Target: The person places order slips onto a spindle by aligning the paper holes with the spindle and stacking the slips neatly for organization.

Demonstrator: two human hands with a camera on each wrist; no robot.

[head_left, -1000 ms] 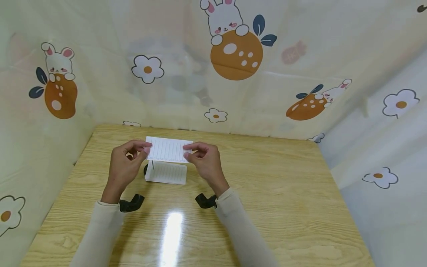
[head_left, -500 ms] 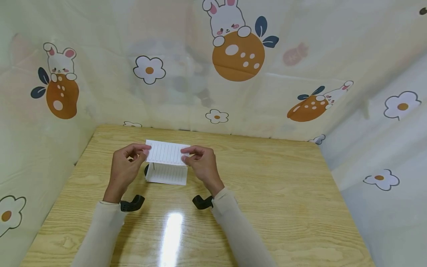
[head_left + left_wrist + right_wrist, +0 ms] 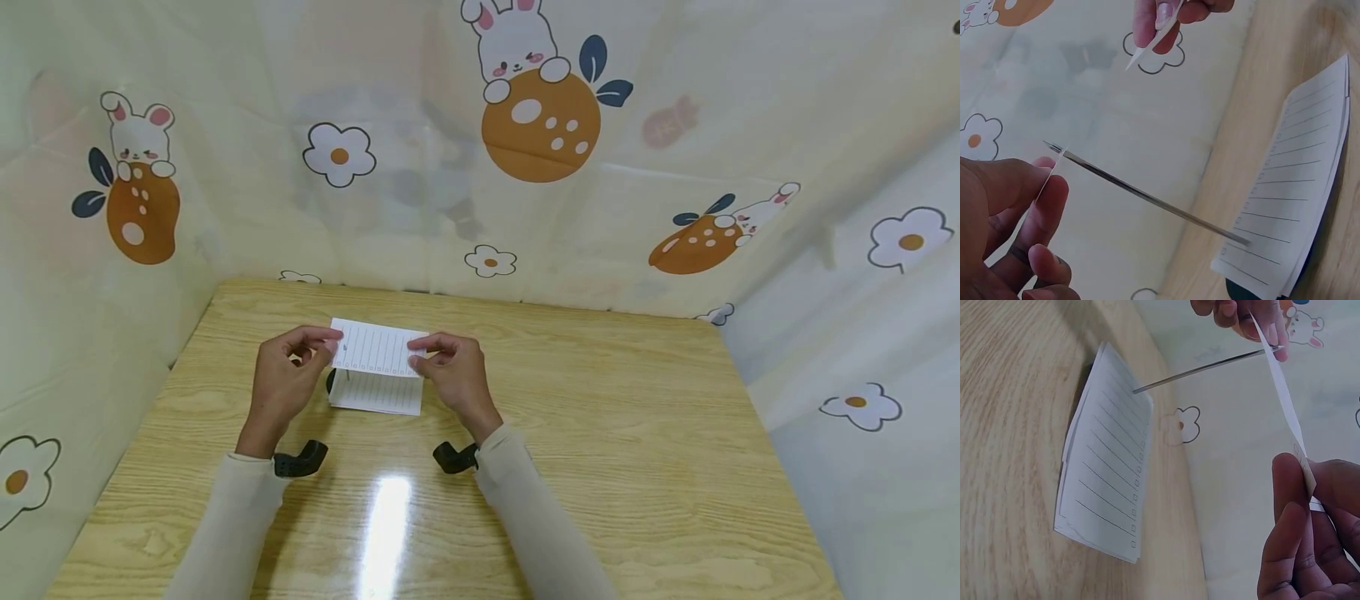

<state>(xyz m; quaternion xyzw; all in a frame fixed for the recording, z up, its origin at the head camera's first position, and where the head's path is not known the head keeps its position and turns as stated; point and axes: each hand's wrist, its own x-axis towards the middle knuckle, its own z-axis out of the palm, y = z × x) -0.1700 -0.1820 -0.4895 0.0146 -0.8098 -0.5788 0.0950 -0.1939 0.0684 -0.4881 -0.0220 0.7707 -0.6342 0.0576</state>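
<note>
Both hands hold a lined white paper sheet above the table. At its left end, my left hand pinches it between thumb and fingers; my right hand pinches the right end likewise. A thin metal spike rises from a stack of similar lined sheets. Its pointed tip pokes through the held sheet close to my left fingers, as the left wrist view shows. Bare spike separates this sheet from the stack below. Under the stack, a dark round base peeks out at the left; the rest is hidden.
The stack and base sit on a light wood table. Black wrist mounts stick out from both sleeves. Behind the table hangs a pale curtain printed with rabbits, fruit and flowers, and it continues along both sides.
The held sheet has come down slightly toward the stack, both hands moving with it. A small dark spike tip now shows through its left part.
</note>
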